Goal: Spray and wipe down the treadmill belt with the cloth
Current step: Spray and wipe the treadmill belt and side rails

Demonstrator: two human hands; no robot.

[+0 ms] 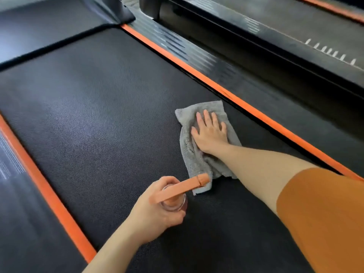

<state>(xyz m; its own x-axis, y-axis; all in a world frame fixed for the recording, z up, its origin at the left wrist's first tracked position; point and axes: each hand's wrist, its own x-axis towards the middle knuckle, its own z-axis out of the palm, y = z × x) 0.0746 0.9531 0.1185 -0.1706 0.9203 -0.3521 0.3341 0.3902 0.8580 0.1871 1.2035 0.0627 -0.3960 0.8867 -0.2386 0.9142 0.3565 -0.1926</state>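
The black textured treadmill belt fills most of the view. A grey cloth lies spread on its right part. My right hand presses flat on the cloth with straight fingers. My left hand grips a clear spray bottle with an orange spray head, held just above the belt near the cloth's near corner, its nozzle pointing toward the cloth.
Orange strips edge the belt on both sides, with dark ribbed side rails beyond. A second treadmill deck runs along the right. The motor cover rises at the belt's far end.
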